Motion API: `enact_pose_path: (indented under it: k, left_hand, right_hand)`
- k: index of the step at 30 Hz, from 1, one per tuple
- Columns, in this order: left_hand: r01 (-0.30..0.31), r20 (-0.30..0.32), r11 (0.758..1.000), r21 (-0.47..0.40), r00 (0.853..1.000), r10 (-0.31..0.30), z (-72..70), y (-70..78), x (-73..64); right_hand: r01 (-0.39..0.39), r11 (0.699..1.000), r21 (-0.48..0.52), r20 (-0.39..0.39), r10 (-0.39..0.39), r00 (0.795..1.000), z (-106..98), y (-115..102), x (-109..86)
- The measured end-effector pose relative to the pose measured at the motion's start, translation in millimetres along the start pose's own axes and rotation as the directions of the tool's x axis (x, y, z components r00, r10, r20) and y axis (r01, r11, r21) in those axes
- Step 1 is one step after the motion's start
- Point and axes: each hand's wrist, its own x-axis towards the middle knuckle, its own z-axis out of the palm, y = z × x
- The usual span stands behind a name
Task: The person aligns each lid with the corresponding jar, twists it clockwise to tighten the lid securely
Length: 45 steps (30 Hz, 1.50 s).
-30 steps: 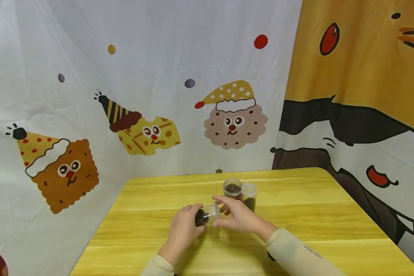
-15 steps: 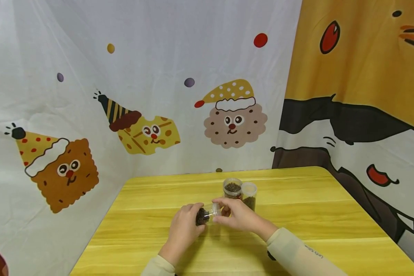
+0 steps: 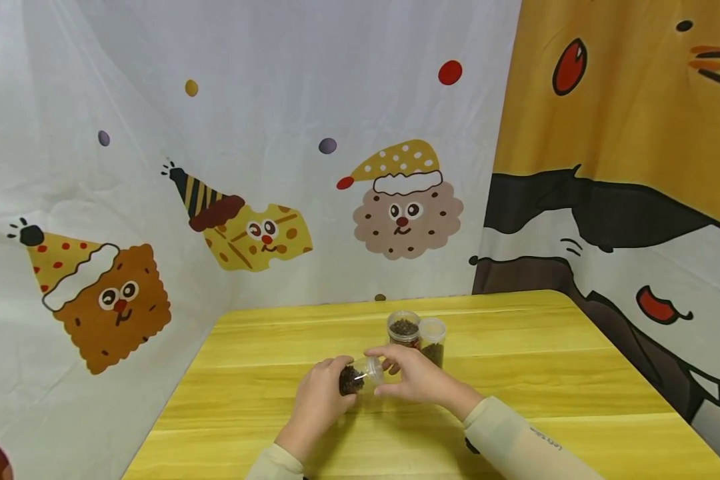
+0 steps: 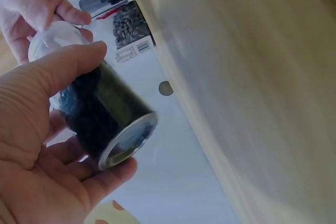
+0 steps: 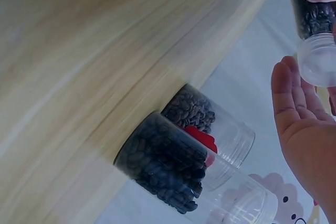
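Note:
My left hand (image 3: 321, 400) grips a clear plastic jar (image 4: 107, 111) round its body, thumb on one side and fingers on the other. Dark, dried-looking bits fill its lower part. The jar lies tilted, its clear lid (image 5: 317, 61) toward my right hand (image 3: 417, 377). Around that lid the right fingers and thumb are spread; in the right wrist view the fingers (image 5: 289, 95) look fairly straight beside it. Whether they touch the lid I cannot tell. Behind the right hand stand a wide jar (image 3: 404, 327) of dark pieces and a slimmer jar (image 3: 433, 340) of dark greenish contents.
The yellow wood-grain table (image 3: 258, 373) reaches back to a white curtain (image 3: 276, 100) printed with cartoon food. An orange and black cartoon curtain (image 3: 606, 133) hangs at the right. Something red (image 5: 202, 139) shows by the standing jars. A white label (image 4: 134, 50) is on one jar.
Half a second ago the right fingers and thumb were closer round the lid; now they are spread wider apart. The left hand and its jar have hardly moved. The standing jars stay put.

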Motion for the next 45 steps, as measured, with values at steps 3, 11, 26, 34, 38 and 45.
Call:
enact_pose_path:
  k: [3,11,26,34,38,45]
  left_hand:
    - [-0.038,-0.049,0.998,0.041,0.998,0.040,0.2,1.6,-0.2]
    - [-0.040,-0.057,0.997,0.063,0.997,0.044,-0.9,3.7,0.3]
    - [-0.130,-0.239,0.979,0.157,0.957,0.165,-6.8,6.0,4.6]
    - [-0.199,-0.313,0.954,0.226,0.912,0.264,-7.8,6.5,1.0]
    - [-0.201,-0.309,0.955,0.216,0.914,0.263,-10.5,7.7,2.2]
    - [-0.213,-0.329,0.950,0.227,0.902,0.281,-20.5,6.2,13.9]
  right_hand:
    - [-0.034,0.999,0.042,0.005,0.033,0.999,-0.1,-0.1,-0.4]
    - [-0.063,0.995,0.081,0.010,0.062,0.998,-0.3,-0.6,-1.2]
    - [0.063,0.997,-0.037,-0.091,-0.066,0.994,-10.2,-18.3,-3.3]
    - [0.045,0.998,-0.037,-0.100,-0.049,0.994,-13.8,-23.7,-8.9]
    - [0.065,0.997,-0.044,-0.141,-0.071,0.987,-12.6,-24.4,-11.4]
    - [0.134,0.987,-0.089,-0.203,-0.150,0.968,-19.6,-29.9,-3.3]
